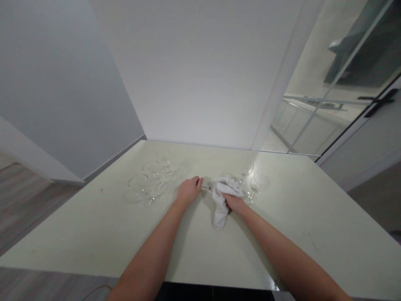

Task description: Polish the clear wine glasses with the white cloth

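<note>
Held glass (pixel 205 188) mostly hidden by white cloth (pixel 220 205); right hand (pixel 234 203) partly covered; forearms (pixel 159 246) cropped at bottom edge.

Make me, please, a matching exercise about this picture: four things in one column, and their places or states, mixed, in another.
1. White cloth
2. Door handle
3. Tabletop
4. Left hand

A. Flat, beneath the glasses
B. Holding a glass by its stem end
C. Bunched in the right hand
D. Black, at the far right

1-C; 2-D; 3-A; 4-B

Glossy pale tabletop (pixel 125 234); white cloth (pixel 220 205) matt, seemingly soft.
</note>
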Tool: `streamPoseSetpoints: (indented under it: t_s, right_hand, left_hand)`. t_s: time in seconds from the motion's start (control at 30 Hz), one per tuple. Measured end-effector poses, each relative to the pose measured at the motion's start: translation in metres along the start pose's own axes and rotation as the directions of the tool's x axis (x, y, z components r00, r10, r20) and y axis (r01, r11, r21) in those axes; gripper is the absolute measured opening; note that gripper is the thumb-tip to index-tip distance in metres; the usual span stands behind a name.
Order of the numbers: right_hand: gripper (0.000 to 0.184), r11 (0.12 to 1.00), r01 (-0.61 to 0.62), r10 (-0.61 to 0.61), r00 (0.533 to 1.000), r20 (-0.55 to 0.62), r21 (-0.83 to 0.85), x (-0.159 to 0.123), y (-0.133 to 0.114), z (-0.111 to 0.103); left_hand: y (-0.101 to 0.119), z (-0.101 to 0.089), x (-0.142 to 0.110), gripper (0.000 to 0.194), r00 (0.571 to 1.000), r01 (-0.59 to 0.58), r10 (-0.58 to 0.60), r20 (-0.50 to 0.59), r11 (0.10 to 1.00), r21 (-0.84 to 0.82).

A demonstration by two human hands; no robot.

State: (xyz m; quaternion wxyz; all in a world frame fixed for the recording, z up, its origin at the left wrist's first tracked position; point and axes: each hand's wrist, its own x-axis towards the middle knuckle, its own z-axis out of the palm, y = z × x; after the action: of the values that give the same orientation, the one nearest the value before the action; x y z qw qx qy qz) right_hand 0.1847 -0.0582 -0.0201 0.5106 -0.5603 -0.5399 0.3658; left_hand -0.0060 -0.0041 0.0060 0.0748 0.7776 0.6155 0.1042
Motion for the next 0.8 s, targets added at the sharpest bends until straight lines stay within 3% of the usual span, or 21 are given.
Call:
streamPoseSetpoints:
  t_s: [0.13, 0.53, 0.8]
  right_hand:
    - [0.031, 0.996, -0.086, 0.085, 0.994, 0.064, 0.017, -0.003, -0.005, 0.0]
    - [0.025, 0.999, 0.003, -0.005, 0.997, 0.071, 0.04, -0.002, -0.009, -0.002]
    - [0.029, 0.998, -0.041, 0.038, 0.997, 0.073, 0.048, -0.003, -0.005, 0.0]
  left_hand:
    - [0.0, 0.001, 0.001, 0.042, 1.0, 0.012, -0.012, 0.005, 1.0, -0.008]
    - [0.0, 0.002, 0.002, 0.042, 1.0, -0.008, 0.007, -0.01, 0.999, -0.053]
    - [0.001, 0.0, 0.001, 0.043, 1.0, 0.005, -0.004, 0.005, 0.999, -0.046]
